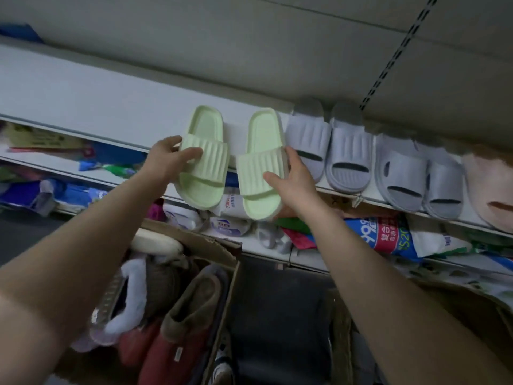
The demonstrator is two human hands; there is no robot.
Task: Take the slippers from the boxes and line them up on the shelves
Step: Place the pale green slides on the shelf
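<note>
Two pale green slippers lie heel-first on the white shelf (83, 107), their toes hanging over its front edge. My left hand (169, 159) grips the left green slipper (204, 154) by its ribbed strap, thumb on top. My right hand (294, 179) holds the right green slipper (261, 168) at its right side, thumb on the strap. Right of them stands a row of grey-lilac slippers (349, 151), then a pink slipper (491, 184) at the frame edge. Below, an open cardboard box (222, 254) holds furry brown and red slippers (191, 307).
Lower shelves carry packaged goods: blue and white bags (388, 234) on the right, blue packs (33, 193) on the left. A perforated shelf upright (388, 65) runs up the back panel. A second cardboard box (458, 309) sits low right. Dark floor lies between the boxes.
</note>
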